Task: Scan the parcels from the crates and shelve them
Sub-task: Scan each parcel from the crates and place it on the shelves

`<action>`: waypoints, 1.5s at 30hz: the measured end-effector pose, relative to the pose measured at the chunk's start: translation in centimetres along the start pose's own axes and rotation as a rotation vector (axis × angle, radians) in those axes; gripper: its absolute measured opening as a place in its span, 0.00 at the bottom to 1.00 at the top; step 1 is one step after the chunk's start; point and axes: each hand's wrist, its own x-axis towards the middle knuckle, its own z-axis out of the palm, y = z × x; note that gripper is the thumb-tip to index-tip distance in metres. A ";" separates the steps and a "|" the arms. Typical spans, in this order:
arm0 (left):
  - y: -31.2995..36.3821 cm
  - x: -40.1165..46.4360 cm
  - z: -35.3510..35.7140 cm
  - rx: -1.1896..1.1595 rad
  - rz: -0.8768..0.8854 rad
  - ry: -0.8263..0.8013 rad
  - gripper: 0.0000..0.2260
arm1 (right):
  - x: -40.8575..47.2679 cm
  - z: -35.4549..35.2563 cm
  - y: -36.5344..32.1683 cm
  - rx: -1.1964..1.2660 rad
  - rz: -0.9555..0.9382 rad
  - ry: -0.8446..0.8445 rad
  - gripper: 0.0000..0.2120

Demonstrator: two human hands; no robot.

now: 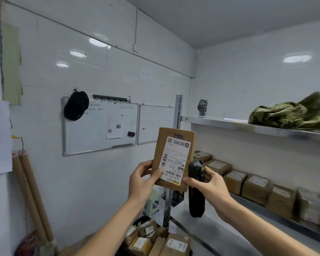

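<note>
Head view: left hand (140,179) holds a brown cardboard parcel (171,157) up at chest height, thumb on the lower edge of its white shipping label (175,160), fingers curled behind the box. Label faces the camera, printed upside down, barcodes near the bottom edge. Right hand (208,183) has its grip wrapped round a black handheld scanner (196,187), held upright just right of the parcel, scanner head level with the label's lower part, touching or nearly touching the box edge; cannot tell which.

Metal shelf unit (248,126) on the right: upper shelf carries a crumpled green camouflage cloth (292,115) and a sheet of paper; lower shelf holds a row of shelved parcels (255,185), labels up, running away to the right edge, far ones blurred.

Bottom centre, below the forearms: a crate of parcels (155,241), small brown boxes piled loosely.

Back wall: whiteboard (100,128) with a black cap (75,106) hung on its top left corner, second lined board (156,122) beside it. Cardboard tubes (31,196) lean at the left wall.
</note>
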 end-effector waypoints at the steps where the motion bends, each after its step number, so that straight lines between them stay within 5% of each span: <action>1: 0.0 -0.4 0.6 -0.015 0.001 -0.024 0.14 | -0.5 -0.8 0.1 0.006 0.009 0.012 0.19; 13: 1.8 -7.5 12.6 -0.157 -0.052 -0.393 0.25 | -8.9 -13.6 0.8 -0.058 0.146 0.184 0.15; 23: 6.9 -17.3 27.5 -0.263 -0.134 -0.574 0.13 | -20.0 -29.7 -0.7 -0.102 0.218 0.338 0.20; 27: 9.1 -22.5 32.9 -0.296 -0.160 -0.671 0.16 | -26.2 -36.2 -1.6 -0.128 0.250 0.375 0.29; 40: 15.9 -36.5 46.8 -0.336 -0.144 -0.927 0.24 | -42.2 -51.5 -6.0 -0.291 0.307 0.559 0.30; 45: 17.3 -38.9 50.2 -0.317 -0.094 -0.939 0.17 | -45.0 -54.8 -6.5 -0.400 0.331 0.613 0.23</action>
